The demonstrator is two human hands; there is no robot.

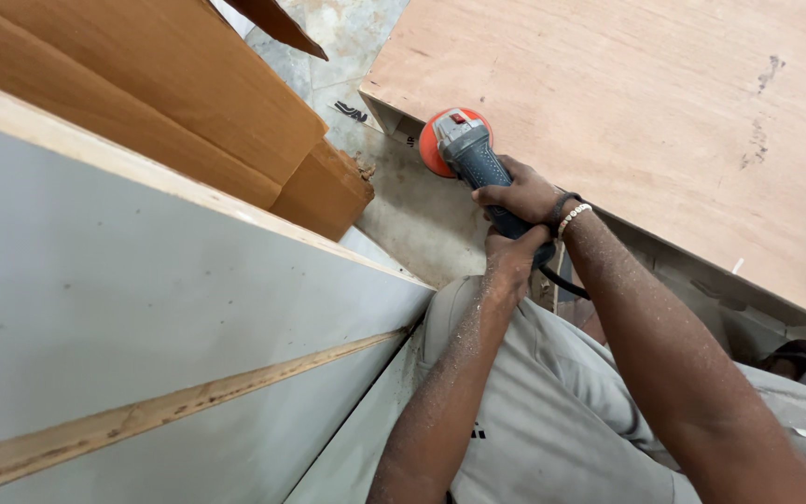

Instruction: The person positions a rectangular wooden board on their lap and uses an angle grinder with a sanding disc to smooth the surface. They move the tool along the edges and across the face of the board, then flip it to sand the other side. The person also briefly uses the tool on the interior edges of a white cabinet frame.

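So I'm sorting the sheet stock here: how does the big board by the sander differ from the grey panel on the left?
The plywood board shows bare pale wood grain with a few dark smudges; the grey panel has a smooth, plain grey face. The board lies flat, its edge against the sander's orange disc; the panel stands apart from the tool, which the right hand and left hand grip. Both show raw wooden edges.
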